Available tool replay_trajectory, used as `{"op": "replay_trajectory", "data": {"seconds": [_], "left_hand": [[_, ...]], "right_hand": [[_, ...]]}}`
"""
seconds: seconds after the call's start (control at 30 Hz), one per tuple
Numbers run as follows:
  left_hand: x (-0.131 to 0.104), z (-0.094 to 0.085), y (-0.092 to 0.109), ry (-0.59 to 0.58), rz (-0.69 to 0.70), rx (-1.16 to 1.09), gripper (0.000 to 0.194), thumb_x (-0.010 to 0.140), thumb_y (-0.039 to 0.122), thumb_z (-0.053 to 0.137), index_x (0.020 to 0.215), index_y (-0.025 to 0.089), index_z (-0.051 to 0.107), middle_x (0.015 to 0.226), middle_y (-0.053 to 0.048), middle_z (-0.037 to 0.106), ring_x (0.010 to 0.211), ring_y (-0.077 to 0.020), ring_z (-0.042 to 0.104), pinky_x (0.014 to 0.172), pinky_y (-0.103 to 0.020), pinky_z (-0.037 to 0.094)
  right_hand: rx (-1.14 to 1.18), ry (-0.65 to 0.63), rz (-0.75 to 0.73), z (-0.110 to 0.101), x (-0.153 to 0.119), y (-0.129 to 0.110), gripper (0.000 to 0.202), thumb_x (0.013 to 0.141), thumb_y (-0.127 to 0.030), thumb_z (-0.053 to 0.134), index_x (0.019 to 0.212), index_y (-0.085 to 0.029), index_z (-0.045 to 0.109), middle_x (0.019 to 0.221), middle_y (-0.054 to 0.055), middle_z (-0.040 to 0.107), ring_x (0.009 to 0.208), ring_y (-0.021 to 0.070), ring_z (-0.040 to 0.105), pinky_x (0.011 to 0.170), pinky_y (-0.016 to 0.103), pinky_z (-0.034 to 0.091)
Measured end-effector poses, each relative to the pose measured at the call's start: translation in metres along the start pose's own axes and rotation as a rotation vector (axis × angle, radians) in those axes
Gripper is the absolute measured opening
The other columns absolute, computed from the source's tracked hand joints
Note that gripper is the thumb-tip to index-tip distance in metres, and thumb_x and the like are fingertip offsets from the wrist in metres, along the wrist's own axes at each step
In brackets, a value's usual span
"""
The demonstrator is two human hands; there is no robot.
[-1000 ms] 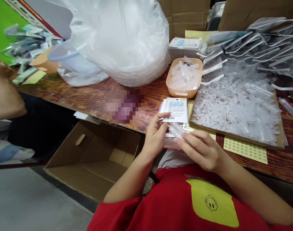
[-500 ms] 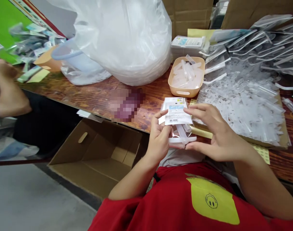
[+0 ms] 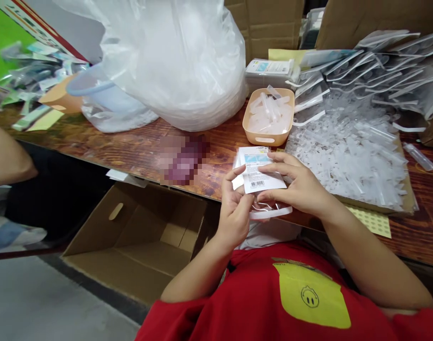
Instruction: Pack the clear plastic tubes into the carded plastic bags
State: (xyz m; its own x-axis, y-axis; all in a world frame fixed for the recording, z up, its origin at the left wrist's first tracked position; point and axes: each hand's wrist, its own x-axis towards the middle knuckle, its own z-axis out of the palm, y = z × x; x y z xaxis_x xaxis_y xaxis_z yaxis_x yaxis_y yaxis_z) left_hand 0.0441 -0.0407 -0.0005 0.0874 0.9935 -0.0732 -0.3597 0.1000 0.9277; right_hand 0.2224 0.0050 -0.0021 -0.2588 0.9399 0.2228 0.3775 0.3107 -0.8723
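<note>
The left hand (image 3: 234, 208) pinches the left edge of a small clear plastic pouch with a white barcode label (image 3: 261, 175), thumb on top. The right hand (image 3: 298, 189), spread wide half a second ago, has closed its fingers flat over the pouch, pressing along its lower edge; the clear plastic tubes seem to be inside now, though the fingers hide them. Just beyond the right hand lies a heap of loose clear tubes (image 3: 347, 156), and above both hands a tan plastic basket (image 3: 268, 137).
</note>
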Motion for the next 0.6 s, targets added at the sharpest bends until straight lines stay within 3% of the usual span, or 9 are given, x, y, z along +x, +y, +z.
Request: {"op": "replay_trajectory", "data": {"seconds": [0.17,0.27,0.37,0.47,0.6], "left_hand": [[-0.005,0.0,-0.002,0.014,0.11,0.056,0.058,0.089,0.03,0.071,0.136,0.029,0.037,0.086,0.002,0.071,0.054,-0.0108,0.061,0.053,-0.026,0.052],[-0.012,0.002,-0.003,-0.028,0.214,0.171,0.053,0.094,0.031,0.069,0.138,0.028,0.039,0.086,0.001,0.071,0.051,-0.0086,0.058,0.051,-0.023,0.048],[-0.023,0.005,0.001,-0.109,0.222,0.322,0.057,0.1,0.029,0.064,0.149,0.028,0.034,0.076,0.004,0.067,0.047,-0.0091,0.056,0.048,-0.022,0.045],[-0.03,0.004,0.013,-0.115,0.162,0.444,0.063,0.104,0.029,0.06,0.16,0.028,0.028,0.061,0.008,0.062,0.042,-0.0099,0.052,0.045,-0.021,0.04],[-0.021,-0.015,0.031,-0.096,0.285,0.553,0.06,0.103,0.028,0.063,0.157,0.027,0.038,0.066,0.005,0.065,0.056,-0.0133,0.064,0.054,-0.023,0.048]], "right_hand": [[0.02,0.056,-0.035,0.009,-0.002,-0.007,0.049,0.079,-0.019,0.081,0.128,-0.024,0.079,0.155,0.011,0.053,0.142,0.0245,0.057,0.125,0.042,0.046],[0.16,0.146,-0.058,0.016,-0.009,-0.014,0.031,0.083,-0.012,0.072,0.11,-0.021,0.084,0.125,0.008,0.072,0.116,0.0164,0.071,0.107,0.03,0.059],[0.175,0.264,-0.147,0.014,-0.013,-0.022,0.02,0.082,-0.011,0.072,0.095,-0.02,0.084,0.106,0.005,0.076,0.1,0.0133,0.074,0.092,0.023,0.062],[0.06,0.279,-0.244,-0.013,-0.014,-0.028,0.021,0.084,-0.013,0.072,0.099,-0.023,0.085,0.111,0.004,0.076,0.104,0.0136,0.074,0.094,0.026,0.062],[-0.096,0.407,-0.222,-0.085,-0.003,-0.027,0.023,0.08,-0.016,0.079,0.101,-0.026,0.085,0.109,0.002,0.077,0.101,0.0155,0.074,0.096,0.032,0.063]]}}
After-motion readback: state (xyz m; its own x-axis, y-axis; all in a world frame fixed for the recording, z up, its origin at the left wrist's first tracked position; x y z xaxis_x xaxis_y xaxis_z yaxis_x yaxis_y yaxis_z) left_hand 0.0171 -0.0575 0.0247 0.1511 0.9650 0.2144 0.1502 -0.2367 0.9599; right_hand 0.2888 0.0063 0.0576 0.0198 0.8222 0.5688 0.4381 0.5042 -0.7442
